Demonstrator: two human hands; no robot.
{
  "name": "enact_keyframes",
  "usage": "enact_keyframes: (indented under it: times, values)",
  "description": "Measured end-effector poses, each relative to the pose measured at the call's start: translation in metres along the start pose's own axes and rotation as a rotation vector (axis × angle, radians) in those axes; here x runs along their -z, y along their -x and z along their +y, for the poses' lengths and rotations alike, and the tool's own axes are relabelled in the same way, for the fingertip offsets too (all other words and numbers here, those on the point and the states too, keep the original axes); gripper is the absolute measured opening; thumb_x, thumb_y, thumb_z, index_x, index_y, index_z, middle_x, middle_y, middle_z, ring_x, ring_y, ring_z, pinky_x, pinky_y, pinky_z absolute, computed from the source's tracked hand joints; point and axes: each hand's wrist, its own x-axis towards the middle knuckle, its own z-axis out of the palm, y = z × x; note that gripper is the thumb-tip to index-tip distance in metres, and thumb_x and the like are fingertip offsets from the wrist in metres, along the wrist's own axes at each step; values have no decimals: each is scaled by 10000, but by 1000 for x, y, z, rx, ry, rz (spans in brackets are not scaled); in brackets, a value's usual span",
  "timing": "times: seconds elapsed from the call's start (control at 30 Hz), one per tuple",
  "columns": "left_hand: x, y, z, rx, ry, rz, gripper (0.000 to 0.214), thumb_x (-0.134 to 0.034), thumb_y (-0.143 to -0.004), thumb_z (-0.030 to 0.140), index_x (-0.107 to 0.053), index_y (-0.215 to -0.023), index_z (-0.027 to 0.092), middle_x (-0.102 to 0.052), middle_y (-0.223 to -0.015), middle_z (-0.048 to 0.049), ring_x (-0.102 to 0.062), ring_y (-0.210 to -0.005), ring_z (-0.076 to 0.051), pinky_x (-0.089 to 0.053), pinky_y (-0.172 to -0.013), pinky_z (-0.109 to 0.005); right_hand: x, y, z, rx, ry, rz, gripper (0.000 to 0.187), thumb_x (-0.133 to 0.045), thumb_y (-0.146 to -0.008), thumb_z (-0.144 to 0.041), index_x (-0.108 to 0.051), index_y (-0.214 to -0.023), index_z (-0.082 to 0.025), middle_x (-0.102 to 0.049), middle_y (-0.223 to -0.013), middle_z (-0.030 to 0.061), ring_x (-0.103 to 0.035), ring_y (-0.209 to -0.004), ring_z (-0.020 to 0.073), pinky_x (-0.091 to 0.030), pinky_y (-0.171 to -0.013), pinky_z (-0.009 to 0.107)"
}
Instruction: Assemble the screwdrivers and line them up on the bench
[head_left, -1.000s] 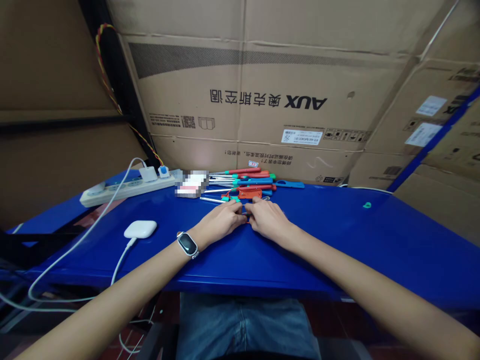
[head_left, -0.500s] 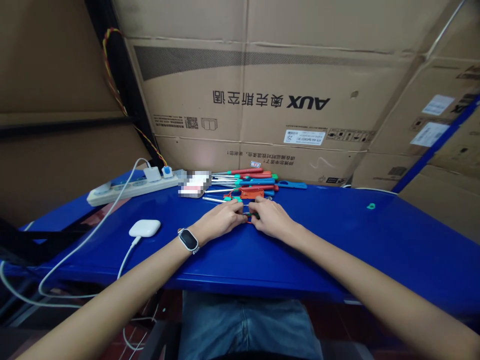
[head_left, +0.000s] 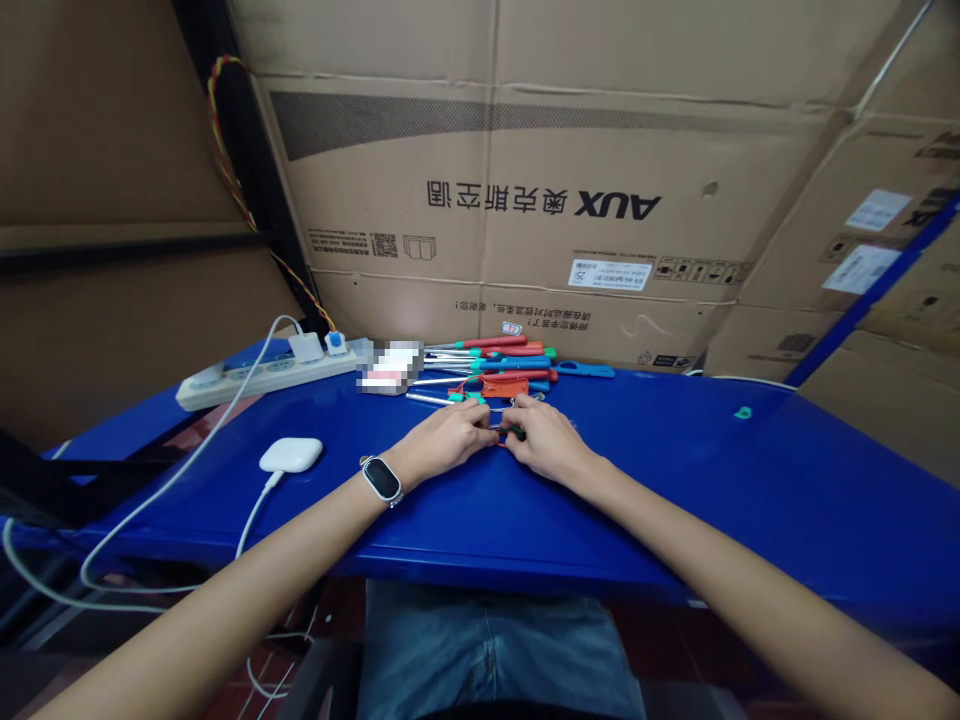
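Near the middle of the blue bench, the 2 hands meet almost fingertip to fingertip, with a small dark-and-red piece in the narrow gap between them. The fingers cover much of its outline; what shows runs sideways, from hand to hand, so its long axis seems to lie across the person's view rather than pointing away. The left hand appears pinched on the left end, thumb against forefinger. The right hand has its fingers curled about the other end, its grip seemingly a little looser. Neither hand is clearly nearer: the piece is directly right of the left fingertips and directly left of the right ones. Just beyond the fingers lies an orange-red part, and behind it a pile of long-shafted tools, most handles to the right. A white case lies well apart, left of the hands.
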Motion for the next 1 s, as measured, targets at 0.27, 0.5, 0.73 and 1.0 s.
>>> enact_keyframes:
  times: [0.27,0.5,0.73,1.0]
  values:
    - [-2,-1,-1,0,-19,-7,361,-387,-1031,258,-736,-1021,168,-576,-886,-72,-527,-818,-174,-434,-759,-291,-7,-2,-3,19,61,41,207,-501,-859,-163,-680,-948,-216,-578,-953,49,-586,-785,173,-359,-625,270]
    - [1,-1,0,20,-10,-9,379,-375,-1037,290,-738,-1027,181,-572,-871,-67,-519,-786,-167,-433,-715,-281,0,-2,0,42,-3,-9,202,-510,-868,-164,-697,-931,-208,-589,-958,41,-593,-799,159,-353,-625,261]
    - [3,0,-3,-5,-40,-13,363,-379,-1032,282,-731,-1034,194,-555,-855,-62,-507,-773,-170,-422,-711,-285,-1,-1,5,35,-104,17,163,-543,-837,-159,-687,-909,-190,-602,-935,32,-578,-775,140,-361,-629,245]
    - [5,4,-10,-18,-40,-60,308,-429,-1014,230,-731,-1064,202,-566,-873,-59,-525,-805,-169,-424,-769,-283,-4,1,2,-5,-130,54,162,-555,-837,-207,-688,-930,-219,-609,-924,15,-573,-786,143,-349,-617,245]
